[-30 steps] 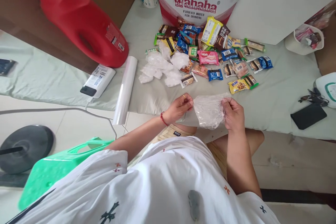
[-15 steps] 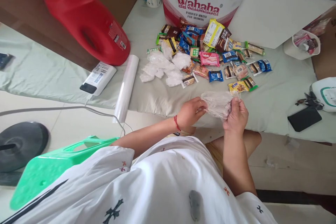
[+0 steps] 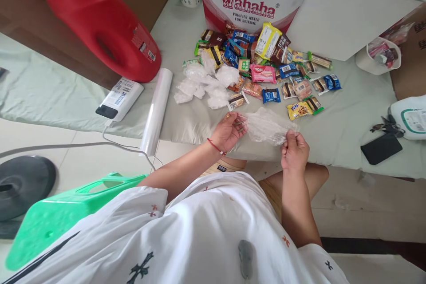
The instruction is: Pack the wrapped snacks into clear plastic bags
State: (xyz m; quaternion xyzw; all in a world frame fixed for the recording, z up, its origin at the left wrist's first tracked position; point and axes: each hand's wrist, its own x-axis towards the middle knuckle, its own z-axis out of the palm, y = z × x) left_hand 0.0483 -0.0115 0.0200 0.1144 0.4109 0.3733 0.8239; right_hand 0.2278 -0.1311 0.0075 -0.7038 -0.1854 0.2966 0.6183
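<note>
A clear, crumpled plastic bag (image 3: 268, 125) is stretched between my two hands, just above the cloth's front edge. My left hand (image 3: 229, 132), with a red cord at the wrist, is closed on the bag's left end, palm turned partly up. At the other end my right hand (image 3: 295, 148) pinches the bag between thumb and fingers. Beyond them lies a heap of wrapped snacks (image 3: 262, 73), with cookies and wafers in bright packets. Several crumpled clear bags (image 3: 203, 80) rest at the heap's left side.
A Wahaha carton (image 3: 249, 2) stands behind the snacks. To the left are a red jug (image 3: 109, 31), a roll of clear film (image 3: 157, 111) and a white device (image 3: 120, 100) with a cable. Keys and a black case (image 3: 381, 148) lie at right. Below left is a green plastic stool (image 3: 66, 217).
My left hand has moved left and turned its palm up, drawing the plastic bag out wider. My right hand keeps its grip. The view has shifted slightly.
</note>
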